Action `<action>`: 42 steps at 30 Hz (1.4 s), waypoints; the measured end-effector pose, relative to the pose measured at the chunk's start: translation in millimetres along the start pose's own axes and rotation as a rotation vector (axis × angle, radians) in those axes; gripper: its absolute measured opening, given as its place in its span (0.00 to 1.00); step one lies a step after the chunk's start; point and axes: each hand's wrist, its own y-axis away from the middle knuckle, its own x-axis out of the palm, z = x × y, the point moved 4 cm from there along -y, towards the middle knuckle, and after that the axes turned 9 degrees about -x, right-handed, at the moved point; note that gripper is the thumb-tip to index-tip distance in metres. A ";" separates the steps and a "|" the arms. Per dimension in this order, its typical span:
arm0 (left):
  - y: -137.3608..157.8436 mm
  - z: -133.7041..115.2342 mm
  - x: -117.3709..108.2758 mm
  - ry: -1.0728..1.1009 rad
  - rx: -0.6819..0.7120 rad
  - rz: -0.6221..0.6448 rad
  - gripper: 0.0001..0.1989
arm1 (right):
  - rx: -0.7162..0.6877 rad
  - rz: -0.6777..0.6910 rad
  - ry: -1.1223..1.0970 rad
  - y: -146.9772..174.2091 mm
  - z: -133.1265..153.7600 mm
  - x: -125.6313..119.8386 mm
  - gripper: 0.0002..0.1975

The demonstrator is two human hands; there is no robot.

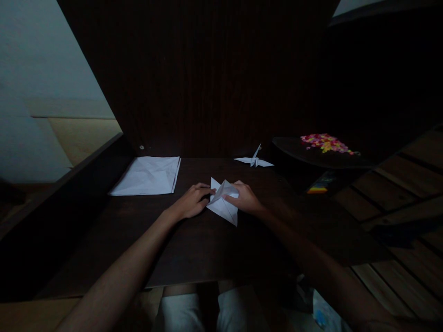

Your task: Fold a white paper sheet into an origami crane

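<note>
A partly folded sheet of white origami paper (226, 210) lies on the dark table between my hands, with one pointed flap standing up. My left hand (192, 200) rests at its left edge, index finger and thumb touching the paper and holding it against the table. On the other side, my right hand (245, 198) pinches the raised flap, its thumb across the front and the fingers behind, partly hidden. Beyond the hands stands a finished white paper crane (255, 161), wings spread.
A stack of creased white paper sheets (148, 176) lies at the back left. To the right, a dark rounded shelf (290, 146) carries a heap of small pink, red and yellow pieces (327, 143). A dark upright panel (207, 83) closes the back; a low side board (69, 193) edges the left.
</note>
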 end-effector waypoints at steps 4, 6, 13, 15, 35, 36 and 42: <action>0.1 -2.1 1.2 0.002 0.024 0.018 0.20 | 0.030 0.017 0.016 0.4 -1.4 -1.7 0.14; 0.0 -2.0 2.1 0.006 0.035 0.018 0.21 | 0.050 0.019 0.019 0.8 -1.3 -3.4 0.15; 4.0 -3.7 -1.2 0.029 0.107 0.108 0.25 | 0.069 0.031 0.044 1.2 0.1 -7.1 0.16; 6.2 -6.6 -3.2 0.044 0.148 0.136 0.26 | 0.089 0.018 0.054 1.5 -1.2 -6.8 0.15; -3.6 4.1 -1.1 0.060 -0.073 -0.073 0.12 | 0.004 0.025 -0.011 1.9 6.3 -2.9 0.15; -3.6 3.8 -1.7 0.061 -0.075 -0.078 0.12 | 0.002 0.031 -0.007 1.9 7.0 -3.2 0.15; -3.7 0.4 -2.1 0.039 -0.111 -0.087 0.11 | -0.017 0.058 0.020 0.8 10.3 -2.8 0.10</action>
